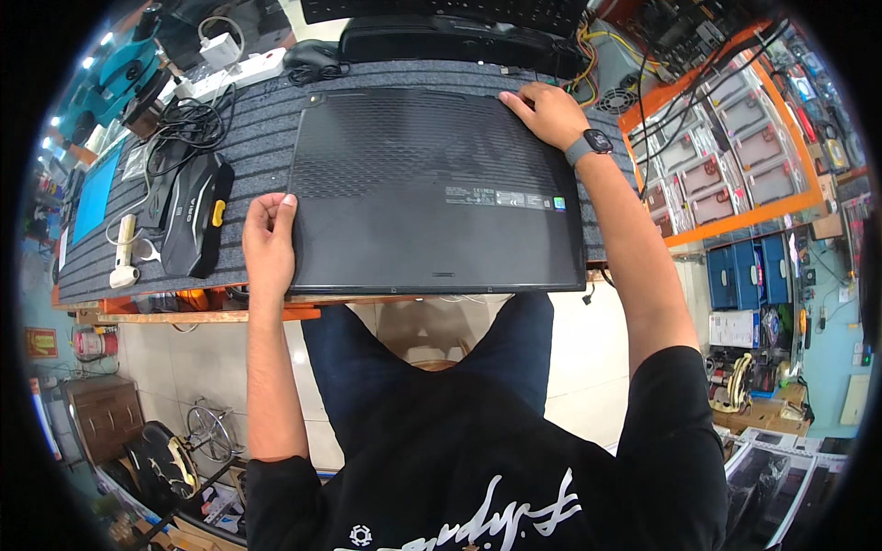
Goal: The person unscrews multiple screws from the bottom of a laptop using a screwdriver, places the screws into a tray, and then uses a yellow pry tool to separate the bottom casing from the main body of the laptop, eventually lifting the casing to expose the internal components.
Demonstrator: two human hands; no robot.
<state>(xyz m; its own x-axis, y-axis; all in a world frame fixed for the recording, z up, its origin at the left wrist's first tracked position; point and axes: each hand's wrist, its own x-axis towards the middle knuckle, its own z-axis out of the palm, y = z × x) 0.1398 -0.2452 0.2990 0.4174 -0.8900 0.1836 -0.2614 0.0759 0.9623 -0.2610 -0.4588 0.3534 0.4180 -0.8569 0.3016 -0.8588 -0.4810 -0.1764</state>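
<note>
Left hand (269, 241) and right hand (551, 115) grip an upturned laptop (404, 230) by its edges — pulled closer, it could tip off the table (262, 156)

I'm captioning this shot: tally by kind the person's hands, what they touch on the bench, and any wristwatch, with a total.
Left hand and right hand: 2
Laptop, underside up: 1
Wristwatch: 1
Total: 4

Laptop underside (386, 239), charcoal-black (vent slots patterning its upper half); desk mat (262, 156), grey, dark-striped; shirt (570, 441), black, white-lettered; watch strap (579, 149), grey.
</note>
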